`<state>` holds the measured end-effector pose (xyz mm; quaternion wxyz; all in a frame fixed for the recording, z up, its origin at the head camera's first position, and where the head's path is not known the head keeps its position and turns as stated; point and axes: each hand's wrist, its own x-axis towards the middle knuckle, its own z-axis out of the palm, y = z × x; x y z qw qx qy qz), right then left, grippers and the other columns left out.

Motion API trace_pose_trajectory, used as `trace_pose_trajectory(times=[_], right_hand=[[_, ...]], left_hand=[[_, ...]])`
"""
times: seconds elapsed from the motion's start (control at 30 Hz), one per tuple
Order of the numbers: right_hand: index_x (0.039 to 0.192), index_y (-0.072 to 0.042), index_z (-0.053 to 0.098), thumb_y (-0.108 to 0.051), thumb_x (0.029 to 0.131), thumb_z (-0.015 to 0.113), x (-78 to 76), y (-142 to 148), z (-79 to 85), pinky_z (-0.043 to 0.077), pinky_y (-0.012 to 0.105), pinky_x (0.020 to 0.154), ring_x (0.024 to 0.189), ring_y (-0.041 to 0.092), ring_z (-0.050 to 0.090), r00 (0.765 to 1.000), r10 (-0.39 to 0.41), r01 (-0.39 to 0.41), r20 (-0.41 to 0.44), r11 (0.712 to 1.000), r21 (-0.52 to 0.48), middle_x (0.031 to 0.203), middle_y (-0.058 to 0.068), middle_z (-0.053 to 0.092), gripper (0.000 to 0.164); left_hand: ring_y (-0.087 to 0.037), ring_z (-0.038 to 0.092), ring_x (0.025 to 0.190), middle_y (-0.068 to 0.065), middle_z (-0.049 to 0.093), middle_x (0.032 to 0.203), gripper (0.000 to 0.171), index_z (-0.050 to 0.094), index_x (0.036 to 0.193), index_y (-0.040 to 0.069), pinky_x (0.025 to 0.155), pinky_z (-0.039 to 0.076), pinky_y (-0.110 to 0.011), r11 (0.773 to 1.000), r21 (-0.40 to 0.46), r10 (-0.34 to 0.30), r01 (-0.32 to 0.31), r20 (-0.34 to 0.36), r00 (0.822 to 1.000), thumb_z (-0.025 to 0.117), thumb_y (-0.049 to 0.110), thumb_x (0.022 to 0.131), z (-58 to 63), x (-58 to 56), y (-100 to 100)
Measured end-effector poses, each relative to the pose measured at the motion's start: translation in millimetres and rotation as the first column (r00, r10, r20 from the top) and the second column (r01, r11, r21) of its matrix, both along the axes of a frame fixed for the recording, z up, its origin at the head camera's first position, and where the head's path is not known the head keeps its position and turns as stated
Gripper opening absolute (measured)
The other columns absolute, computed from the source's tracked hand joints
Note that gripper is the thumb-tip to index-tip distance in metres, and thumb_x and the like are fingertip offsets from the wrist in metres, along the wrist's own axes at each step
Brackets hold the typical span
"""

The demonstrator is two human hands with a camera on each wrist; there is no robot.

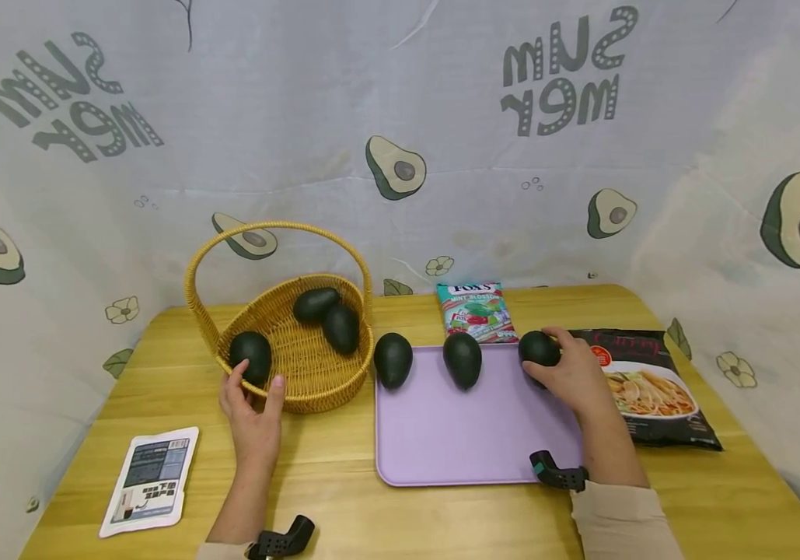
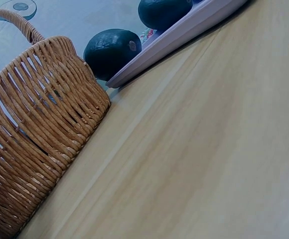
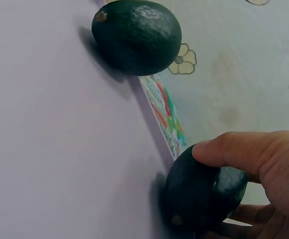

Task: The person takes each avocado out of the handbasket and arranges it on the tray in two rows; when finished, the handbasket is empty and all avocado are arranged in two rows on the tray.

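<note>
Look, my right hand (image 1: 578,373) pinches a dark green avocado (image 1: 538,348) with the thumb on one side and fingers on the other. That avocado is at the back edge of the light purple tray (image 1: 469,443), near its far right corner. I can't tell if it touches the tray.

My left hand (image 1: 253,420) is at the front rim of the yellow basket (image 1: 323,398), with its thumb and fingers spread apart. One fingertip is right by the avocado in the front of the basket (image 1: 250,356), but I can't tell how hard it touches. Two more avocados (image 1: 340,328) lie close together at the back of the basket, under its tall round handle.

Another avocado (image 1: 393,361) sits on the tray's back left corner, just beside the basket. One more (image 1: 462,360) sits at the middle of the back edge.

Behind the tray is a shiny candy bag (image 1: 476,315) that says FOX'S. A black noodle bag (image 1: 651,393) lies next to my right arm. A white packet (image 1: 151,482) lies on the wooden counter (image 1: 344,513), left of my left arm.
</note>
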<state>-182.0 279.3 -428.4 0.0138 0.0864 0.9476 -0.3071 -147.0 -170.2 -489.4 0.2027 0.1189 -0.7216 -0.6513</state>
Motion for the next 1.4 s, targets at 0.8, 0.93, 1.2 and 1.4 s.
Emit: trace_pose_trajectory(times=[0.8,0.93,1.2,1.4], right_hand=[[0.156,-0.005,0.034,-0.034,0.090,0.075,-3.7,-2.4,-4.9,0.041,0.074,0.102,0.131,0.059,0.043,0.999,-0.024,0.023,-0.036,1.000,-0.012,0.152,0.040,0.031,0.083],[0.157,-0.006,0.033,-0.036,0.090,0.076,-4.0,-2.7,-4.0,0.040,0.074,0.101,0.131,0.057,0.043,0.999,-0.024,0.023,-0.029,1.000,-0.011,0.154,0.039,0.030,0.085],[0.157,-0.006,0.034,-0.035,0.093,0.071,-3.1,-2.6,-3.2,0.040,0.073,0.104,0.136,0.057,0.042,1.000,0.004,-0.003,0.012,0.999,-0.037,0.152,0.037,0.039,0.080],[0.154,-0.003,0.036,-0.030,0.092,0.074,-2.8,-2.7,-3.2,0.042,0.072,0.100,0.130,0.057,0.045,1.000,0.006,-0.006,-0.029,1.000,0.003,0.146,0.039,0.040,0.078]], left_hand=[[-0.047,0.023,0.151,-0.011,-0.003,0.170,0.066,0.033,0.156,0.021,0.118,0.029,-0.063,1.000,-0.010,0.005,-0.005,-0.005,1.000,0.067,0.023,0.100,-1.0,-0.6,-0.1],[-0.047,0.023,0.151,-0.011,-0.004,0.170,0.065,0.033,0.156,0.021,0.118,0.028,-0.062,1.000,0.000,0.002,-0.002,-0.010,1.000,0.067,0.022,0.100,-0.8,-0.5,0.5],[-0.046,0.024,0.151,-0.010,-0.002,0.169,0.065,0.033,0.156,0.021,0.118,0.029,-0.062,1.000,0.003,0.007,-0.007,-0.009,1.000,0.067,0.021,0.100,-0.8,-0.2,0.5],[-0.046,0.025,0.150,-0.010,-0.001,0.169,0.065,0.033,0.156,0.021,0.118,0.030,-0.061,1.000,-0.003,0.007,-0.007,-0.010,1.000,0.067,0.022,0.100,-0.5,-0.5,0.9]])
